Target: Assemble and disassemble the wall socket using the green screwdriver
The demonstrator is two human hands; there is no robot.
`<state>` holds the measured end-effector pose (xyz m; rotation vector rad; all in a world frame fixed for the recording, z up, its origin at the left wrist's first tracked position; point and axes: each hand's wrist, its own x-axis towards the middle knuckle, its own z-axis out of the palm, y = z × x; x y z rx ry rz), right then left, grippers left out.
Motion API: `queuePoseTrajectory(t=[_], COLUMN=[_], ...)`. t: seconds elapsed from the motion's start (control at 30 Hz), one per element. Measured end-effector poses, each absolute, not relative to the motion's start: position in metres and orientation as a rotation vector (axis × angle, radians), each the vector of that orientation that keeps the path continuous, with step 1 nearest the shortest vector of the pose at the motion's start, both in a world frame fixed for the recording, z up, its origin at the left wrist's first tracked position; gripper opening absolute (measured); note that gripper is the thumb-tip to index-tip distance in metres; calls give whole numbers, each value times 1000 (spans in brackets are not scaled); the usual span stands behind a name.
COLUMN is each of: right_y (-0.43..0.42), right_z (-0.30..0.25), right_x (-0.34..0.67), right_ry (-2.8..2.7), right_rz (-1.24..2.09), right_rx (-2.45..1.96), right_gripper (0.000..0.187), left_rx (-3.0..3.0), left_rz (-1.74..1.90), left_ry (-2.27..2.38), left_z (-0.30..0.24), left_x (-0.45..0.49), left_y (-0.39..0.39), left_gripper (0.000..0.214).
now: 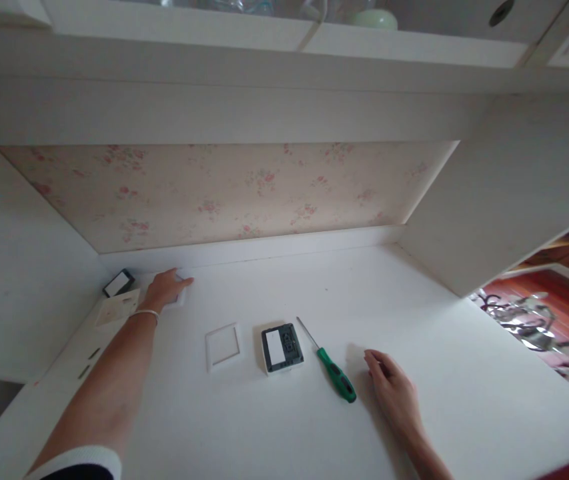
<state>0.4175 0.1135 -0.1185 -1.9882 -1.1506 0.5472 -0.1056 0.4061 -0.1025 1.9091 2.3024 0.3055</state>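
Observation:
My left hand (165, 289) reaches to the far left of the white desk (444, 373) and lies over a small white plate (181, 295), fingers laid flat on it. My right hand (394, 390) rests on the desk with its fingers loosely curled and holds nothing. Just left of it lies a green-handled screwdriver (333, 367). Further left sit a grey switch module (282, 347) and a white square frame (223, 346).
A dark switch part (119, 283) and a beige plate (118, 307) lie at the far left corner. Flowered wallpaper (224, 193) backs the desk under a white shelf (264, 40). A red floor with metal clutter (529, 319) shows past the right edge.

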Motion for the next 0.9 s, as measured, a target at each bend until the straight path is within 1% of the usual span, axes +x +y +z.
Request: queuePoseTrajectory(t=[0.23,0.3,0.4,0.5,0.67,0.77,0.9], right_y=[115,114,114,112,108,104,98], right_z=[-119,-119,-117,-118,-122,-122,-121], right_x=[416,416,415,416,418,414,405], right_ry=[-1162,-1158,-1155,-1155,-1139,-1112,-1106], right_rz=[518,522,526,553,609,625,642], right_rx=[-1994,-1995,-1994,-1983,-1941,-1895,-1814], right_gripper=[45,45,45,45,46,45,43], left_rx=[1922,1960,2067,2175,2278,2221,2163], left_rz=[258,318,500,704,917,965,954], left_ry=[2326,2328,2263,2106,1625,1405,1330], left_z=[-99,-93,-80,-68,-60,-65,-76], left_x=[-102,-94,-72,-34,50,96,129], left_y=[403,399,382,347,250,200,175], left_gripper=[78,76,71,66,57,49,52])
